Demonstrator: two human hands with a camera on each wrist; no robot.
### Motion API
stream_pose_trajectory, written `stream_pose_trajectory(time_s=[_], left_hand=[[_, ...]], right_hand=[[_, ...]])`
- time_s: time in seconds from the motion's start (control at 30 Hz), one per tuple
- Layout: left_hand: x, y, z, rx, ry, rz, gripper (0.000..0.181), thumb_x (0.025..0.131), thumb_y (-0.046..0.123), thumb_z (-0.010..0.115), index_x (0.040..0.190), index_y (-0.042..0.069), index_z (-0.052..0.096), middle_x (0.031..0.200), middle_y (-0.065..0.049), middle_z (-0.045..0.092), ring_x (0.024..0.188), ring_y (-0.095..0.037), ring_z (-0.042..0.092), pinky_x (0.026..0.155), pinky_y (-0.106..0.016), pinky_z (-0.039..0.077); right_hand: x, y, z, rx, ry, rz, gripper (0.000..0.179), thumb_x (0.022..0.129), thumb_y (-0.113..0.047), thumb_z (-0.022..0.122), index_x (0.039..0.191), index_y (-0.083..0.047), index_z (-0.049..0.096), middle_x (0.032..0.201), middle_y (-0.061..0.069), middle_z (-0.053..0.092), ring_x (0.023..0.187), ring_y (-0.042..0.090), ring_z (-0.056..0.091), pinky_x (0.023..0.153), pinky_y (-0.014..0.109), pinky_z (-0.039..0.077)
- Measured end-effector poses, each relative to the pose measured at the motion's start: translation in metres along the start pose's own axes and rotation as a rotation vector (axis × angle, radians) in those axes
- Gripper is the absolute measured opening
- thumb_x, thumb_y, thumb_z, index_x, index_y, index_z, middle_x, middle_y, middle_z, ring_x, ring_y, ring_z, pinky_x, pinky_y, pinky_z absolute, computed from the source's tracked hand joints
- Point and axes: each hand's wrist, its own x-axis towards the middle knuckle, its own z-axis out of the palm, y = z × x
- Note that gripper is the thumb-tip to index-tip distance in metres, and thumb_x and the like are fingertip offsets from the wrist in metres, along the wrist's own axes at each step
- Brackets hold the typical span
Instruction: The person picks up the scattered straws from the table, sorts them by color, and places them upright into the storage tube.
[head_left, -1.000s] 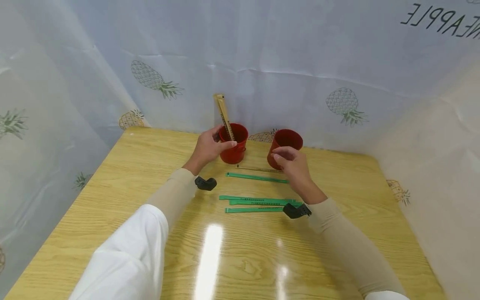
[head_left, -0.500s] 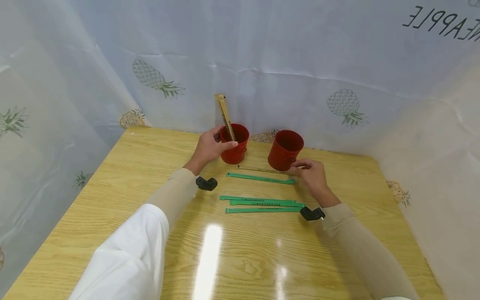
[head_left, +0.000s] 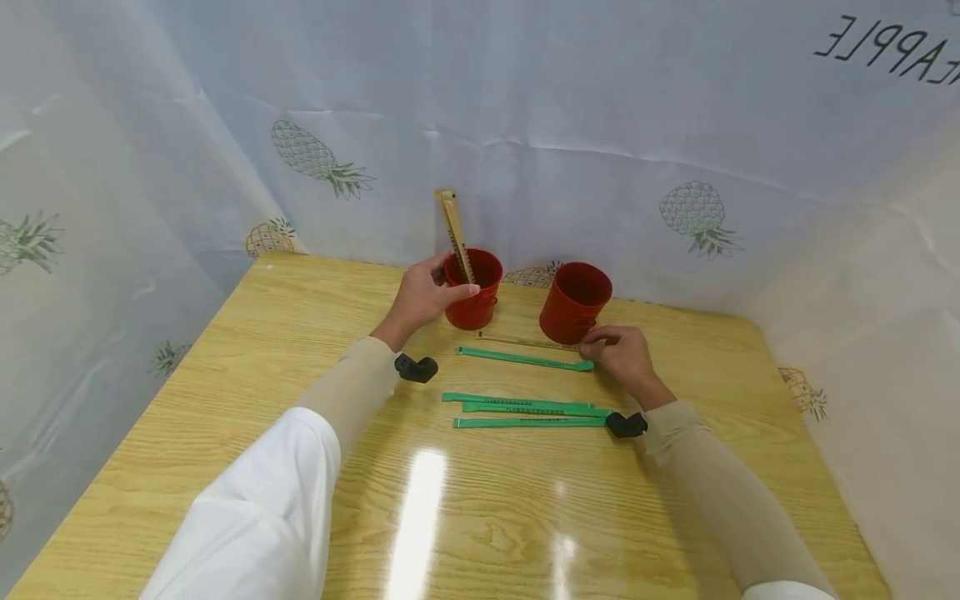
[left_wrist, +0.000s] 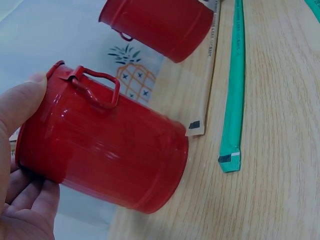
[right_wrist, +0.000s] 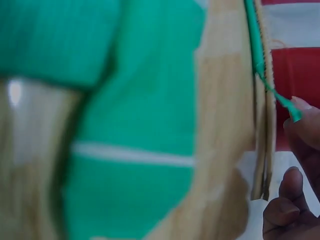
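Observation:
My left hand (head_left: 423,293) grips the left red bucket (head_left: 472,310) at its rim, thumb on the near side and fingers round the far side. Tan wrapped straws (head_left: 456,233) stand leaning in that bucket. In the left wrist view, a small red handle (left_wrist: 97,90) shows on its side. My right hand (head_left: 622,358) is at the right end of a tan wrapped straw (head_left: 517,340) lying before the right red bucket (head_left: 570,312). In the right wrist view, a gap shows between thumb and fingers beside the straw's end. A green wrapped straw (head_left: 521,359) lies just nearer.
Three more green wrapped straws (head_left: 528,408) lie together nearer on the wooden table (head_left: 300,500). Behind the table hangs a white curtain (head_left: 510,200) printed with pineapples. The black wrist mounts (head_left: 626,425) sit under each wrist, the right one overlapping the green straws' ends.
My right hand has moved right and down from in front of the right bucket to the tan straw's right end. The left hand keeps its grip on the left bucket.

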Motion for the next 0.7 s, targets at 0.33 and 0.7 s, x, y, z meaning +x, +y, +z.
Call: stream_pose_trajectory(time_s=[0.33, 0.7], left_hand=[[0.0011, 0.0006, 0.0006, 0.009, 0.002, -0.009, 0.075, 0.092, 0.031, 0.082, 0.156, 0.015, 0.048, 0.153, -0.009, 0.059, 0.140, -0.030, 0.058, 0.111, -0.046, 0.054], [0.0018, -0.0017, 0.0002, -0.002, -0.004, 0.025, 0.068, 0.092, 0.029, 0.082, 0.152, 0.014, 0.053, 0.148, -0.009, 0.062, 0.138, -0.029, 0.060, 0.112, -0.046, 0.054]], right_hand=[[0.0034, 0.0043, 0.0054, -0.145, -0.023, -0.029, 0.013, 0.088, -0.006, 0.082, 0.099, 0.000, 0.082, 0.111, 0.020, 0.077, 0.088, 0.020, 0.058, 0.075, 0.026, 0.047], [0.0053, 0.0080, 0.0061, -0.248, -0.168, -0.217, 0.011, 0.093, 0.004, 0.071, 0.102, 0.003, 0.078, 0.104, 0.022, 0.076, 0.094, 0.034, 0.070, 0.085, 0.046, 0.061]])
